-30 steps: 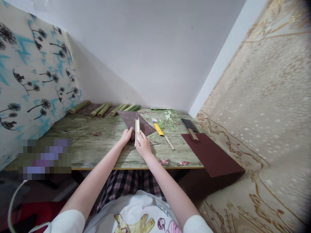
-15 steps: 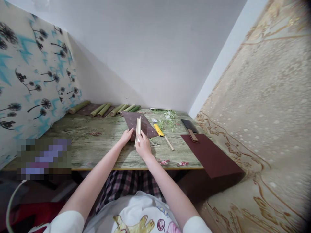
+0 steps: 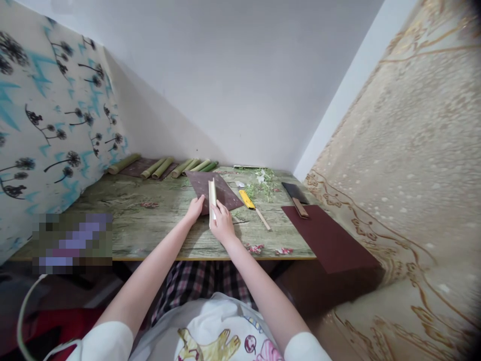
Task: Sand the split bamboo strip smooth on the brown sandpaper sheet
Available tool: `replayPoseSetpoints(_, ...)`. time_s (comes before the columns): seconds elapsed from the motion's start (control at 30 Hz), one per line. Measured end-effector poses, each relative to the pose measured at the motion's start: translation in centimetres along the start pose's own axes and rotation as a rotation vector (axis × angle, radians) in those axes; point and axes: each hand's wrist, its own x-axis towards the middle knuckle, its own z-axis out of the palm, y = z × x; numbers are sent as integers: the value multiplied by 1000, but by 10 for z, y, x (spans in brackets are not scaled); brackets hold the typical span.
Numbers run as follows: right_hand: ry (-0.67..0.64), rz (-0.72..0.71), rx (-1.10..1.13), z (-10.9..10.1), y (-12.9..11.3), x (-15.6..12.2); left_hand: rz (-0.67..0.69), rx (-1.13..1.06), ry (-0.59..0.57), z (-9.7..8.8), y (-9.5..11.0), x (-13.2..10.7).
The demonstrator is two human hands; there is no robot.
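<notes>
My right hand (image 3: 222, 224) is shut on a narrow pale bamboo strip (image 3: 212, 200), which stands lengthwise over the lower part of a dark brown abrasive sheet (image 3: 226, 194). My left hand (image 3: 195, 209) lies just left of the strip, with its fingertips on the sheet's near edge. It holds nothing that I can see. To the right of my hands are a yellow utility knife (image 3: 246, 199) and a thin wooden stick (image 3: 263, 219), both out of reach of my fingers.
Several green bamboo pieces (image 3: 191, 165) lie along the back of the wood-patterned table (image 3: 150, 230), with green sprigs (image 3: 265, 183) near them. A large dark red sheet (image 3: 328, 238) overhangs the right edge. A black pad (image 3: 294, 192) and a wooden block (image 3: 299, 207) sit beyond it.
The view has tilted slightly. The dark sheet has shifted a little to the left since the previous frame, while my hands and the strip stay nearly in place.
</notes>
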Motion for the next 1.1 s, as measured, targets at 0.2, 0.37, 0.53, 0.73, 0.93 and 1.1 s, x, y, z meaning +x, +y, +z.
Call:
replayPoseSetpoints(0.2, 46, 54, -18, 4, 2, 1, 32, -45, -131, 0, -2, 1)
replayPoseSetpoints(0.37, 15, 15, -7, 4, 2, 2, 48, -28, -84, -2, -7, 5)
replayPoseSetpoints(0.53, 28, 49, 4, 7, 4, 2, 65, -35, -127, -2, -10, 7)
replayPoseSetpoints(0.73, 17, 37, 28, 10, 7, 3, 20, -92, -68, -4, -12, 10)
replayPoseSetpoints(0.93, 51, 59, 39, 9, 6, 1, 79, -10, -194, -2, -13, 10)
replayPoseSetpoints(1.1, 12, -12, 83, 7, 5, 2, 50, -22, -93, -4, -15, 12)
